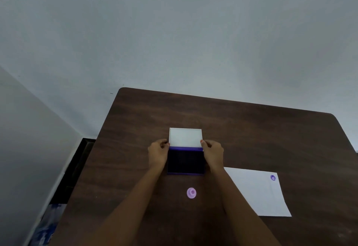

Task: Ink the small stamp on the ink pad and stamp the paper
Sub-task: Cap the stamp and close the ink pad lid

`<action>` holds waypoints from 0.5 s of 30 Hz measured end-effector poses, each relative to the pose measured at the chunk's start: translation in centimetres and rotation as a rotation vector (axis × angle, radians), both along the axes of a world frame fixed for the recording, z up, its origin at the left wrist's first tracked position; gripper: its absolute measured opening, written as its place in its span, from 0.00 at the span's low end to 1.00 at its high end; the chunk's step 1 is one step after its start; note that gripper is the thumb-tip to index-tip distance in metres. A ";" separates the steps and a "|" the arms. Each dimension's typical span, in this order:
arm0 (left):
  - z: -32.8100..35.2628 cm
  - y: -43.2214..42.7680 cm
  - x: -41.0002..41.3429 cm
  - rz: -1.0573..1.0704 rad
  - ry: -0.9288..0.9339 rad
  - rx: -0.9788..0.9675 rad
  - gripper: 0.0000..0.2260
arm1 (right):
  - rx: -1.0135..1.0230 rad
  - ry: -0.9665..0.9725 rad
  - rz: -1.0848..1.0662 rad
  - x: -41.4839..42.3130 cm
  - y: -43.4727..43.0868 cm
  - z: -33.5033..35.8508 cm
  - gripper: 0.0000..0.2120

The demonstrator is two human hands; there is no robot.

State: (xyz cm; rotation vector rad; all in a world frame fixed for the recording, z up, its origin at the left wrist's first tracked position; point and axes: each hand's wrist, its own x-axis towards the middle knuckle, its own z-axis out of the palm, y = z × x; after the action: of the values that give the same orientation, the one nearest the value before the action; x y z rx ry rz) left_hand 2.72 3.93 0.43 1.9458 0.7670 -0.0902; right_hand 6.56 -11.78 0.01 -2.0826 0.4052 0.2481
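The ink pad (186, 162) lies open in the middle of the brown table (251, 133), its dark purple pad facing up. Its white lid (185, 136) stands raised at the far side. My left hand (158, 152) pinches the lid's left edge and my right hand (212, 152) pinches its right edge. The small stamp (191, 193), round and light purple, stands alone on the table nearer to me, between my forearms. The white paper (255, 193) lies to the right and carries one purple stamp mark (273, 177) near its far right corner.
A pale wall rises behind the table. A dark gap with the floor runs along the table's left side, where a bluish plastic object (48, 224) lies low in the left corner.
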 end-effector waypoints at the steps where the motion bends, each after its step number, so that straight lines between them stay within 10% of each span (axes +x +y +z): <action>1: -0.1 0.1 0.2 -0.006 0.011 0.003 0.13 | -0.001 0.004 -0.006 0.2 0.0 -0.1 0.12; 15: 1.7 0.0 -0.3 -0.004 -0.090 -0.062 0.12 | 0.235 -0.007 0.032 -0.1 -1.4 2.3 0.14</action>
State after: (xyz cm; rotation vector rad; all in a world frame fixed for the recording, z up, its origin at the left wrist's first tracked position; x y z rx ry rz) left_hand 2.44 3.96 2.14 1.8794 0.6931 -0.0279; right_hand 6.42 -13.22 2.31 -1.8602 0.3223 0.2932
